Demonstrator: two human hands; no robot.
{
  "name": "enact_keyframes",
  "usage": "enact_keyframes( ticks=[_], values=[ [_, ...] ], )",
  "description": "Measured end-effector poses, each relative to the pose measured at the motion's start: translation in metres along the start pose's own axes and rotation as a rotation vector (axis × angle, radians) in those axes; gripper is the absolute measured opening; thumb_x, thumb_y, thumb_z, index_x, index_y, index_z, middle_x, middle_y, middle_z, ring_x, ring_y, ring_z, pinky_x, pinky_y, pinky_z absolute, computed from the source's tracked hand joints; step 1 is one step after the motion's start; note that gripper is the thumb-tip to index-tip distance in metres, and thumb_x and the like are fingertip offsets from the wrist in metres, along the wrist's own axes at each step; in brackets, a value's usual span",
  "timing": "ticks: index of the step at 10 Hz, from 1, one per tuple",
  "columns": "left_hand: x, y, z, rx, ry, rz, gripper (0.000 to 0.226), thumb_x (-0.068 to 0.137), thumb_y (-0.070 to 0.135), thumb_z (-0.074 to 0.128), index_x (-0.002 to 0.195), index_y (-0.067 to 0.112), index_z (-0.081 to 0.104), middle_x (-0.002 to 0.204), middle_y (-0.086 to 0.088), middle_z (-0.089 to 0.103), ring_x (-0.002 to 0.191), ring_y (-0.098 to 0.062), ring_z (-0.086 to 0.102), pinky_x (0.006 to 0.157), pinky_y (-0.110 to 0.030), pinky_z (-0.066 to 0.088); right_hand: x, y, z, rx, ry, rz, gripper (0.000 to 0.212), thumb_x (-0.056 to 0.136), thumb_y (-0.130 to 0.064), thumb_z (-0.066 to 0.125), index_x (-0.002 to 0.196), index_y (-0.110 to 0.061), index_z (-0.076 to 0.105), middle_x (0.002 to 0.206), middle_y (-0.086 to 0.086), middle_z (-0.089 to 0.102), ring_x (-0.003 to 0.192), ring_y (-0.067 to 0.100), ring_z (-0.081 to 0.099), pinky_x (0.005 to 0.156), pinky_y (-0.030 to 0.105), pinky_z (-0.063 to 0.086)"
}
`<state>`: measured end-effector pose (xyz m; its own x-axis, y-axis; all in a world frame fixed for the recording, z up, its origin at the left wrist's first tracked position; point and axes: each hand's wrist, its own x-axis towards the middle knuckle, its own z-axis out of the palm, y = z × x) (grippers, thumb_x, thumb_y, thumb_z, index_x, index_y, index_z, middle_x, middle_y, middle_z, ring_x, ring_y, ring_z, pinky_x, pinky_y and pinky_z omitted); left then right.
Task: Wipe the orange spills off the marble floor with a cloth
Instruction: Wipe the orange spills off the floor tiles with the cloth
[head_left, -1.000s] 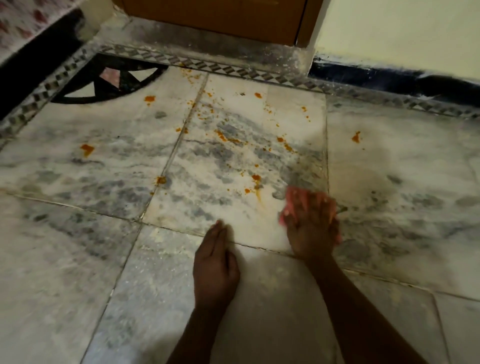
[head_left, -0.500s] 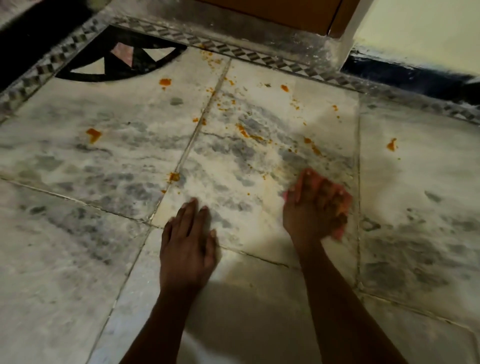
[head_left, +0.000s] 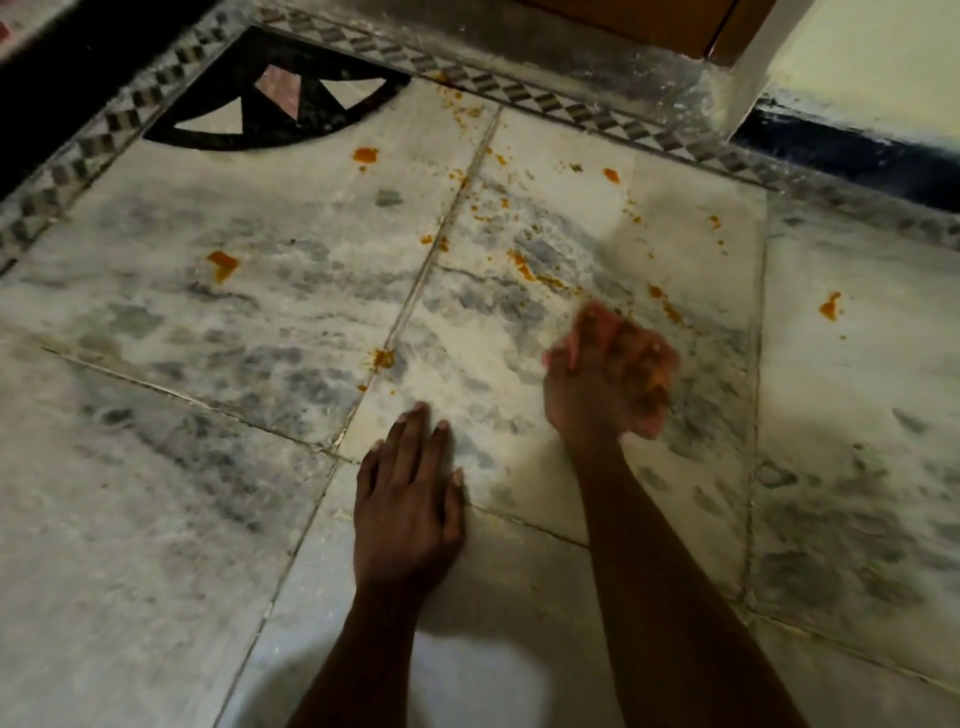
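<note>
Two bare hands on the grey-veined white marble floor (head_left: 156, 519). Left hand (head_left: 410, 499) lies flat, fingers straight and together, palm down on the tile, across a grout joint; released, holds nothing. Right hand (head_left: 608, 374) is motion-blurred, fingers curled over a small pink cloth (head_left: 649, 423); only slivers of pink show at the edges of the grip, the rest is hidden under the hand, so the cloth's shape can't be told. Grip reads as clenched on the cloth, pressed at the floor. Orange spill spots (head_left: 524, 267) sit just beyond the grip: a streak ahead and left of it, smaller flecks (head_left: 670, 309) close ahead and right of it. One larger orange blob (head_left: 829, 307) lies well right of the grip on the next tile. An orange smear (head_left: 383, 357) sits on the grout line left of the grip, ahead of the left hand. Two more blobs are far left and beyond: one (head_left: 222, 262) on the left tile, one (head_left: 365, 154) near the black fan-shaped inlay with pink and white triangles (head_left: 270, 98). Fine orange crumbs (head_left: 462, 106) scatter far ahead of the grip by the grey checkered border strip (head_left: 519, 91). The tile patch between the two hands looks pale and powdery. Brown wooden door bottom (head_left: 649, 23) and a cream wall with dark skirting (head_left: 857, 150) stand far beyond the grip, at the top edge.
</note>
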<state>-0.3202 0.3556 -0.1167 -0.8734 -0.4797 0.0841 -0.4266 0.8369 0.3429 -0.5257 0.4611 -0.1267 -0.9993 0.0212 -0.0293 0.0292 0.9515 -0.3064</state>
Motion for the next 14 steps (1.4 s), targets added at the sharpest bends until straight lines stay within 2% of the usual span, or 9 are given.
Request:
enact_keyframes(
  ticks=[2, 4, 5, 7, 9, 10, 11, 12, 14],
  values=[
    [0.0, 0.0, -0.003, -0.01, -0.006, -0.005, 0.061, 0.099, 0.041, 0.048, 0.157, 0.021, 0.047, 0.173, -0.002, 0.029, 0.158, -0.021, 0.03, 0.126, -0.044, 0.026, -0.078, 0.037, -0.012, -0.11, -0.101, -0.651, 0.061, 0.1, -0.065, 0.035, 0.159, -0.059, 0.02, 0.175, -0.009, 0.012, 0.162, 0.027, 0.015, 0.125, 0.06, 0.012],
    [0.0, 0.001, -0.004, -0.033, 0.007, -0.013, 0.059, 0.1, 0.038, 0.05, 0.157, 0.021, 0.047, 0.172, -0.003, 0.031, 0.159, -0.02, 0.029, 0.126, -0.041, 0.02, -0.017, 0.056, -0.012, -0.084, 0.039, -0.043, 0.07, 0.1, -0.065, 0.03, 0.165, -0.04, 0.021, 0.175, 0.013, 0.018, 0.159, 0.045, 0.015, 0.121, 0.073, 0.016],
    [-0.001, 0.001, -0.004, -0.028, 0.012, 0.0, 0.06, 0.1, 0.038, 0.049, 0.157, 0.021, 0.047, 0.172, -0.003, 0.03, 0.158, -0.021, 0.029, 0.126, -0.042, 0.021, 0.002, -0.01, 0.007, -0.048, -0.039, -0.138, 0.068, 0.099, -0.059, 0.041, 0.164, -0.041, 0.026, 0.176, 0.01, 0.011, 0.16, 0.047, 0.005, 0.12, 0.078, 0.008],
    [0.001, 0.002, -0.006, -0.032, 0.009, -0.011, 0.059, 0.099, 0.039, 0.048, 0.155, 0.021, 0.049, 0.172, -0.003, 0.03, 0.158, -0.022, 0.031, 0.125, -0.043, 0.024, -0.119, 0.078, -0.027, -0.109, -0.166, -0.657, 0.056, 0.103, -0.07, 0.024, 0.158, -0.059, 0.023, 0.176, -0.007, 0.015, 0.163, 0.028, 0.008, 0.126, 0.064, 0.012],
    [0.0, 0.001, -0.003, -0.016, 0.017, -0.006, 0.059, 0.101, 0.038, 0.049, 0.157, 0.021, 0.047, 0.173, -0.003, 0.029, 0.158, -0.021, 0.03, 0.126, -0.042, 0.022, -0.049, 0.053, -0.016, -0.018, 0.095, 0.086, 0.07, 0.101, -0.059, 0.038, 0.164, -0.039, 0.017, 0.173, 0.016, 0.023, 0.159, 0.047, 0.017, 0.122, 0.07, 0.014],
    [-0.002, 0.001, -0.002, -0.006, 0.043, 0.004, 0.058, 0.101, 0.038, 0.049, 0.156, 0.021, 0.048, 0.172, -0.004, 0.031, 0.158, -0.022, 0.031, 0.125, -0.041, 0.023, -0.028, -0.011, 0.0, 0.005, -0.015, -0.025, 0.072, 0.096, -0.059, 0.03, 0.165, -0.04, 0.018, 0.176, 0.009, 0.012, 0.161, 0.043, 0.004, 0.122, 0.074, 0.006],
    [-0.001, 0.001, -0.002, -0.02, 0.067, 0.01, 0.057, 0.099, 0.038, 0.049, 0.154, 0.02, 0.051, 0.171, -0.005, 0.034, 0.156, -0.024, 0.035, 0.123, -0.045, 0.03, -0.074, -0.011, -0.001, -0.071, -0.087, -0.43, 0.065, 0.097, -0.061, 0.03, 0.161, -0.05, 0.027, 0.176, -0.001, 0.015, 0.162, 0.036, 0.01, 0.123, 0.07, 0.008],
    [-0.001, 0.0, -0.003, -0.029, 0.079, 0.016, 0.058, 0.098, 0.037, 0.047, 0.153, 0.018, 0.052, 0.17, -0.007, 0.036, 0.155, -0.027, 0.037, 0.122, -0.046, 0.032, -0.129, 0.066, -0.018, -0.099, -0.051, -0.666, 0.055, 0.104, -0.061, 0.036, 0.158, -0.052, 0.033, 0.175, -0.004, 0.02, 0.162, 0.03, 0.016, 0.124, 0.065, 0.02],
    [-0.002, -0.002, 0.002, -0.05, 0.091, 0.019, 0.057, 0.098, 0.033, 0.052, 0.153, 0.017, 0.052, 0.17, -0.008, 0.035, 0.157, -0.027, 0.034, 0.123, -0.048, 0.031, -0.063, 0.056, 0.002, -0.146, 0.209, 0.082, 0.06, 0.102, -0.065, 0.027, 0.16, -0.051, 0.02, 0.173, 0.01, 0.025, 0.16, 0.043, 0.011, 0.122, 0.068, 0.004]
  ],
)
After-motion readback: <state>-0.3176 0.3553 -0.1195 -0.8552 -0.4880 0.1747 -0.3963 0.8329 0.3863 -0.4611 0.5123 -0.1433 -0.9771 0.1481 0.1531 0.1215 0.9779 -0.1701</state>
